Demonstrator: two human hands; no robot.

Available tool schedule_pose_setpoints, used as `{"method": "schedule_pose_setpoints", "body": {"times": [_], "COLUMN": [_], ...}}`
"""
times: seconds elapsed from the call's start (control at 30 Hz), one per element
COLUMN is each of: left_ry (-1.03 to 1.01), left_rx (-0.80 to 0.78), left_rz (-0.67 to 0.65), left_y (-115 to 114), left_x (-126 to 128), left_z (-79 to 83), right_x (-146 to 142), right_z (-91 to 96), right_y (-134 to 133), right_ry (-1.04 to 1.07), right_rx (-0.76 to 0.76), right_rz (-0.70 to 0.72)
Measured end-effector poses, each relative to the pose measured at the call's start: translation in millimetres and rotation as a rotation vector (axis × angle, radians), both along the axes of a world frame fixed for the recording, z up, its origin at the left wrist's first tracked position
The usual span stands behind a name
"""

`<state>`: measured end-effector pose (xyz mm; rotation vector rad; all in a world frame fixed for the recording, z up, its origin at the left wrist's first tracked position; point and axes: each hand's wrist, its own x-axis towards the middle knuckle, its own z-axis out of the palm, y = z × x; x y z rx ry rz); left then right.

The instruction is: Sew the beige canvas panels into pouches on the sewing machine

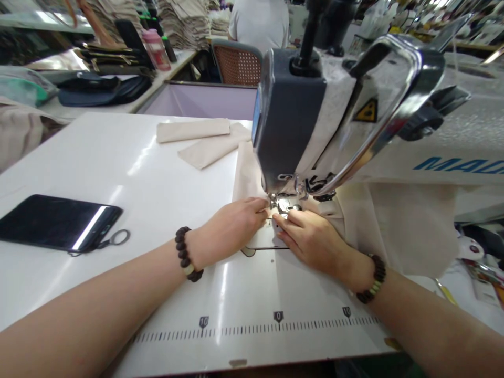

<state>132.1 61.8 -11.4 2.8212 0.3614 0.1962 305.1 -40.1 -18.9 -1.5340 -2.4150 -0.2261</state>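
My left hand (240,223) is at the needle area of the sewing machine (291,121), with its fingers close together on the edge of a beige piece of fabric (249,170) beside the presser foot (272,200). From the other side, my right hand (315,239) reaches in with its fingers apart and stretched over the metal needle plate (262,241). Its fingertips almost meet those of my left hand. More beige fabric (409,220) lies under the machine arm on the right. Fingers and machine head hide part of the cloth at the needle.
Two beige fabric strips (192,130) lie behind on the white table (157,294). A black phone (59,220) with a ring strap rests at left. Past the table are a pink bottle (155,50), dark pouches (104,89), a chair (239,64) and a seated person (260,21).
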Motion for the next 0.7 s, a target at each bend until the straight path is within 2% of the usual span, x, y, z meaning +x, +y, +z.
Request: {"method": "schedule_pose_setpoints", "body": {"times": [0.3,0.4,0.7], "left_ry": [0.019,0.019,-0.031], "left_rx": [0.146,0.158,0.211], "left_rz": [0.045,0.081,0.072], "left_y": [1.6,2.0,6.5], "left_x": [5.9,6.4,7.5], "left_z": [6.5,7.0,5.7], "right_x": [-2.3,-2.5,-4.6], "right_z": [2.8,2.9,7.4], "right_y": [-0.4,-0.1,0.3], "right_ry": [0.009,0.018,0.03], "right_rx": [-0.032,-0.022,-0.017], "right_rz": [-0.026,-0.025,-0.031]}}
